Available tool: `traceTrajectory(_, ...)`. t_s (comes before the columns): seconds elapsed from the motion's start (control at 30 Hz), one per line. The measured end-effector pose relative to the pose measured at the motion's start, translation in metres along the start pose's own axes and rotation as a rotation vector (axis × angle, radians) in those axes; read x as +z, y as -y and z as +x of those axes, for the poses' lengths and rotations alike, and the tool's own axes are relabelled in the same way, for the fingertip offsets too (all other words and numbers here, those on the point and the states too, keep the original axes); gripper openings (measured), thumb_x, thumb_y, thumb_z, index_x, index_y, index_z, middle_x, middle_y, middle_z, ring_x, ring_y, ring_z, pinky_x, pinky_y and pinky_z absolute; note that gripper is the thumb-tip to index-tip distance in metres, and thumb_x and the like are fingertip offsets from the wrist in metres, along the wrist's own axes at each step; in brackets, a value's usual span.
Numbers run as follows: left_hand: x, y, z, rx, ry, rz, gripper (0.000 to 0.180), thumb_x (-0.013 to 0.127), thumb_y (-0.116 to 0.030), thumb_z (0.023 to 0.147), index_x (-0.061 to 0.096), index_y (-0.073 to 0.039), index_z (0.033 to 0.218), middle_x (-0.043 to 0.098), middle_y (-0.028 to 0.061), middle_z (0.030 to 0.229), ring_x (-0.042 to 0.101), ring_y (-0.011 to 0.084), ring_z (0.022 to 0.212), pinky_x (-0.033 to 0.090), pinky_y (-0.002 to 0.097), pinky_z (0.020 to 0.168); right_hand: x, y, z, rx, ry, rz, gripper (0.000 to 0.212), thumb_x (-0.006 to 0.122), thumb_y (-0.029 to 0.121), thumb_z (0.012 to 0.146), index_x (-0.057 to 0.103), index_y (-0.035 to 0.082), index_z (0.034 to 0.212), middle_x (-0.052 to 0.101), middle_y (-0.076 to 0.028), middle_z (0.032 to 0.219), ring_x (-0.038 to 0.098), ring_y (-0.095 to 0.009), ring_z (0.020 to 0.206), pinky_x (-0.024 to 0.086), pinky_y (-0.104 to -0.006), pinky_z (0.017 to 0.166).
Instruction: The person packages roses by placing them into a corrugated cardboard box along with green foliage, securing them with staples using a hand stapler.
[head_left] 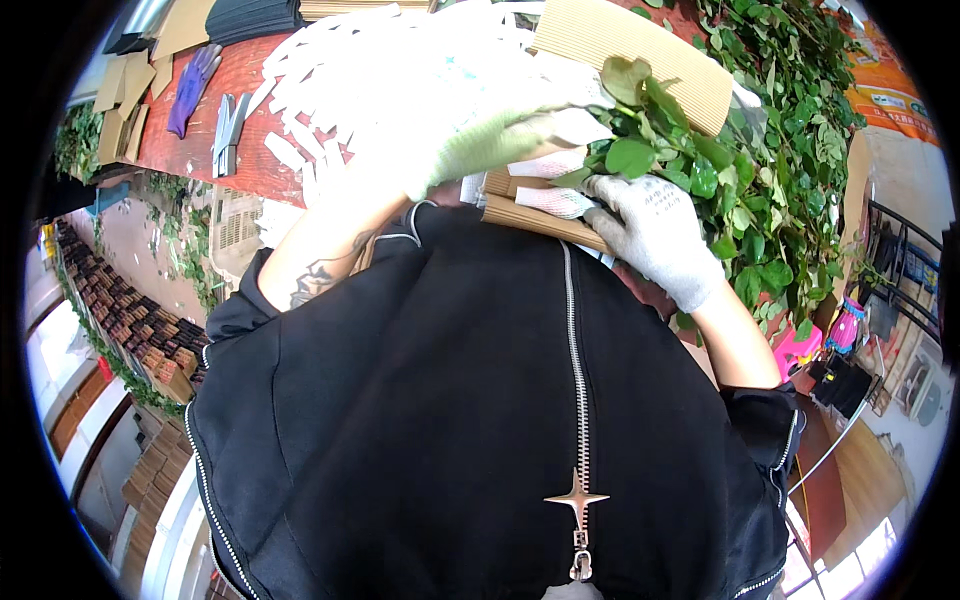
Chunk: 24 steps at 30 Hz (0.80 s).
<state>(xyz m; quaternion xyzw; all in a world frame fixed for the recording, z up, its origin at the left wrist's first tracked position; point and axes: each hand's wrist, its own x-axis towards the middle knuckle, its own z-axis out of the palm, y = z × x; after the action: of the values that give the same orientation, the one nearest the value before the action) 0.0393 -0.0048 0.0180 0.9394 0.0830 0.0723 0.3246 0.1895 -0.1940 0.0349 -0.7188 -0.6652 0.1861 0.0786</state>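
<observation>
My left hand (510,140), in a pale green-white glove, reaches across to the right with its fingers stretched out over pinkish-white net sleeves (553,202). Glare washes out part of this glove. My right hand (655,222), in a grey-white knit glove, bends its fingers and thumb around the right end of the net sleeves, where leafy stems (632,155) meet them. The sleeves rest on a folded piece of corrugated cardboard (530,217) close to my jacket. What lies inside the netting is hard to make out.
A larger corrugated sheet (640,60) leans behind the stems. White net sleeves (320,65) pile up on the red table (255,160). A stapler (230,135) and purple glove (194,88) lie left. Cut foliage (770,200) heaps at the right.
</observation>
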Motion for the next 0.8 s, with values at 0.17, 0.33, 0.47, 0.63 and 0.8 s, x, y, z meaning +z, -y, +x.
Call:
traceTrajectory(0.17,0.019,0.012,0.017,0.358,0.029,0.015,0.02,0.068,-0.02,0.084,0.069,-0.014,0.103,0.063,0.0072,0.085,0.062,0.0247,0.081,0.049,0.0343,0.072,-0.004,-0.001,0.007,-0.096,0.084,-0.103,0.012,0.06,0.022,0.084,0.057,0.011,0.082,0.058,-0.011,0.063,0.063,-0.031,0.065,0.049,-0.0437,0.059)
traceTrajectory(0.33,0.016,0.019,0.018,0.136,0.227,-0.128,0.024,0.065,-0.022,0.084,0.067,-0.014,0.106,0.068,0.0063,0.1,0.064,0.0257,0.089,0.05,0.0368,0.079,0.004,0.008,0.016,-0.147,0.043,-0.019,0.012,0.06,0.022,0.084,0.058,0.011,0.081,0.06,-0.012,0.066,0.063,-0.032,0.066,0.049,-0.0441,0.06)
traceTrajectory(0.47,-0.002,0.002,0.01,0.022,0.179,-0.398,0.026,0.066,-0.02,0.088,0.067,-0.014,0.114,0.068,0.004,0.1,0.064,0.0207,0.078,0.052,0.0346,0.071,0.01,0.001,0.016,-0.014,0.076,0.112,0.013,0.06,0.022,0.085,0.06,0.009,0.083,0.06,-0.014,0.07,0.063,-0.034,0.072,0.049,-0.045,0.066)
traceTrajectory(0.63,0.005,0.016,-0.041,-0.034,0.056,-0.253,0.034,0.068,-0.019,0.089,0.065,-0.004,0.118,0.069,0.0102,0.098,0.064,0.0168,0.082,0.052,0.0329,0.078,-0.003,0.01,0.015,0.158,0.241,0.299,0.022,0.059,0.017,0.087,0.064,0.005,0.105,0.06,-0.019,0.104,0.059,-0.036,0.101,0.047,-0.0422,0.085)
traceTrajectory(0.8,0.008,0.011,-0.025,-0.055,0.317,-0.189,0.023,0.07,-0.016,0.084,0.068,-0.004,0.104,0.068,0.0097,0.092,0.065,0.022,0.083,0.05,0.0327,0.073,-0.009,0.007,0.013,0.157,0.327,0.21,0.027,0.055,0.015,0.088,0.063,0.008,0.113,0.061,-0.02,0.101,0.06,-0.035,0.099,0.047,-0.0422,0.086)
